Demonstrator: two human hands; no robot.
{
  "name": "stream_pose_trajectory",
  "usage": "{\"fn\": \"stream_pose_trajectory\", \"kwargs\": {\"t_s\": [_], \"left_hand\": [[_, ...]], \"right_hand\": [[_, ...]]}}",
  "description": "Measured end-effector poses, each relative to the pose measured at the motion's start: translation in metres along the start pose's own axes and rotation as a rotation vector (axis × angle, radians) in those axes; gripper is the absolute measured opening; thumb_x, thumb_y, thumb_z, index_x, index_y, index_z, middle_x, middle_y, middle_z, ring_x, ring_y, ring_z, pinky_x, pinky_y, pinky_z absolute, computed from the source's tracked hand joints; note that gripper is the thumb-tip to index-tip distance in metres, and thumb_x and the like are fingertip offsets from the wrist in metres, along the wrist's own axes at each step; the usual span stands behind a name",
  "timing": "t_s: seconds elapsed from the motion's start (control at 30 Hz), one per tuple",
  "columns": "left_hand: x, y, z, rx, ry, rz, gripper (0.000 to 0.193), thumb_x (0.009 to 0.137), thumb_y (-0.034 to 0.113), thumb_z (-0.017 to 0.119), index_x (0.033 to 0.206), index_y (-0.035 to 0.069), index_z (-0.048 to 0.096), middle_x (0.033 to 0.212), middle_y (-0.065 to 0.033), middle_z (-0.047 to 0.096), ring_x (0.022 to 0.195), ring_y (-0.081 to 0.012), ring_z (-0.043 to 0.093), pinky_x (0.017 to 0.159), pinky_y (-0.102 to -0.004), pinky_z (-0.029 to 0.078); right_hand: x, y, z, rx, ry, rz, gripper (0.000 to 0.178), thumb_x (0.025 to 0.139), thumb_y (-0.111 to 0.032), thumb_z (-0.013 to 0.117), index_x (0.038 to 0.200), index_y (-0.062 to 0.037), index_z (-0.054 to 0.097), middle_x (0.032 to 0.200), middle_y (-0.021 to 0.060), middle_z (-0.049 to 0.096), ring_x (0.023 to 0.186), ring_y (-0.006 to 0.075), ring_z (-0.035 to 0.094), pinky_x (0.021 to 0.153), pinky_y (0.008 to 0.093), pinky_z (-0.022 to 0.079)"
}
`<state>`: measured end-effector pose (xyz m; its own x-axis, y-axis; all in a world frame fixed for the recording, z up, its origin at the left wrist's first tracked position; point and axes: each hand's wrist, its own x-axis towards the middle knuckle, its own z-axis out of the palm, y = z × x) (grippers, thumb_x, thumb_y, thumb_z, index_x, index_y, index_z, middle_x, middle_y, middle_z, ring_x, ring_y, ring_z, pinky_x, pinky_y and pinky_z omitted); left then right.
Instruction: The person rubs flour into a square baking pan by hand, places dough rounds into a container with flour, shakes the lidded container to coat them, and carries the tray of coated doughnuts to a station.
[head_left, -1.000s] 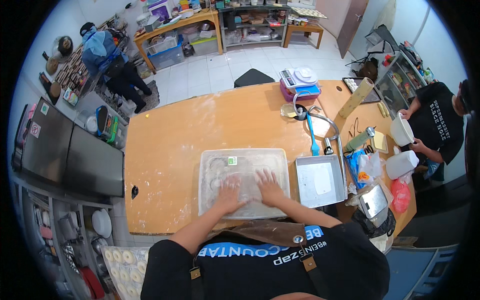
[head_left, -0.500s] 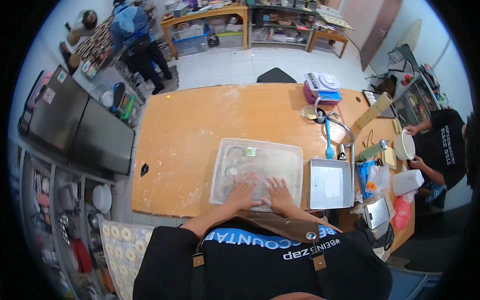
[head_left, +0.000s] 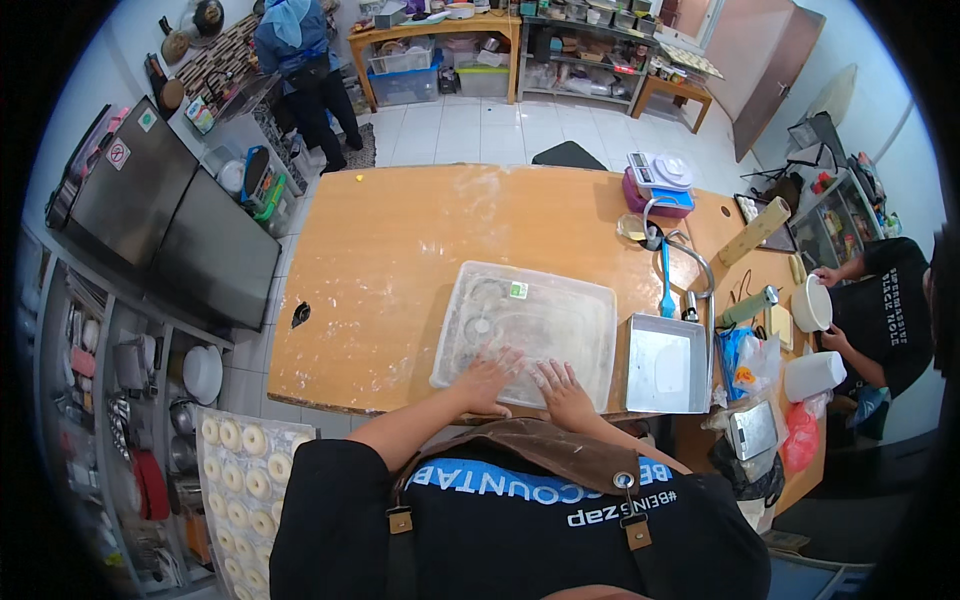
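A wide, shallow translucent plastic tub or lid (head_left: pixel 590 300), dusted with flour and bearing a small green label, lies at the near edge of the wooden table. My left hand (head_left: pixel 488 380) rests on its near side, palm down with fingers spread. Beside it, my right hand (head_left: pixel 564 390) is also laid flat on the plastic, fingers apart. Neither hand grips anything. Whether the plastic piece is upright or upside down, I cannot tell. A square metal baking tin (head_left: pixel 667 363) stands just right of it.
A kitchen scale (head_left: pixel 660 170), blue brush (head_left: pixel 667 285) and rolling pin (head_left: pixel 755 231) lie to the right. There a co-worker holds a white bowl (head_left: pixel 811 304). Ring-shaped doughs fill a tray (head_left: pixel 215 480) at lower left. Another person stands by the far counter.
My hands have moved slightly apart, and the thumbs no longer nearly meet. The whole view has shifted and turned a little. Both hands remain on the plastic.
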<state>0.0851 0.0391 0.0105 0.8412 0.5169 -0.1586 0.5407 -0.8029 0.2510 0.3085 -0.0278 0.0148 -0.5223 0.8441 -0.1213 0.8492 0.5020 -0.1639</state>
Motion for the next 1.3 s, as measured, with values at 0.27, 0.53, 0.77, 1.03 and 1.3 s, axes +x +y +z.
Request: {"fn": "stream_pose_trajectory", "kwargs": {"t_s": [0.27,0.53,0.77,1.03,1.3], "left_hand": [[0.005,0.000,0.015,0.058,0.005,0.014,0.087,0.066,0.036,0.069,0.138,0.009,0.028,0.148,-0.0109,0.016,0.136,-0.0298,0.017,0.105,-0.0606,0.009],[0.002,0.006,0.004,0.036,0.041,0.010,0.089,0.069,0.038,0.068,0.140,0.008,0.022,0.148,-0.0129,0.016,0.136,-0.0305,0.015,0.106,-0.0580,0.010],[-0.019,-0.020,-0.001,-0.192,0.172,-0.431,0.089,0.076,0.049,0.058,0.141,0.006,0.017,0.148,-0.0157,0.013,0.137,-0.0288,0.013,0.109,-0.0494,0.005],[-0.032,-0.076,0.049,-0.756,0.483,-1.205,0.058,0.089,0.048,0.039,0.120,0.000,0.043,0.111,-0.0282,0.053,0.104,-0.0440,0.049,0.089,-0.0466,0.038],[-0.033,-0.061,0.041,-0.613,0.476,-1.170,0.050,0.093,0.041,0.033,0.101,-0.001,0.058,0.095,-0.0282,0.059,0.094,-0.0435,0.054,0.081,-0.0487,0.041]], "right_hand": [[0.002,-0.005,0.013,-0.032,0.026,-0.037,0.066,0.079,-0.015,0.049,0.138,-0.0017,0.022,0.142,0.0167,0.025,0.132,0.0334,0.023,0.108,0.0515,0.016],[0.003,0.001,0.018,-0.123,0.100,-0.081,0.064,0.081,-0.022,0.051,0.136,-0.0019,0.026,0.141,0.0162,0.026,0.132,0.0328,0.024,0.107,0.0521,0.017],[-0.025,0.019,0.002,0.042,0.116,0.104,0.074,0.079,-0.046,0.057,0.135,-0.0060,0.030,0.141,0.0160,0.026,0.132,0.0324,0.021,0.108,0.0512,0.013],[-0.029,0.049,0.036,0.544,0.552,0.932,0.060,0.086,-0.034,0.054,0.125,0.0053,0.034,0.124,0.0219,0.040,0.117,0.0391,0.037,0.096,0.0472,0.031],[-0.028,0.046,0.046,0.629,0.478,1.077,0.038,0.091,-0.027,0.046,0.115,0.0013,0.040,0.107,0.0240,0.050,0.097,0.0417,0.051,0.081,0.0471,0.042]]}}
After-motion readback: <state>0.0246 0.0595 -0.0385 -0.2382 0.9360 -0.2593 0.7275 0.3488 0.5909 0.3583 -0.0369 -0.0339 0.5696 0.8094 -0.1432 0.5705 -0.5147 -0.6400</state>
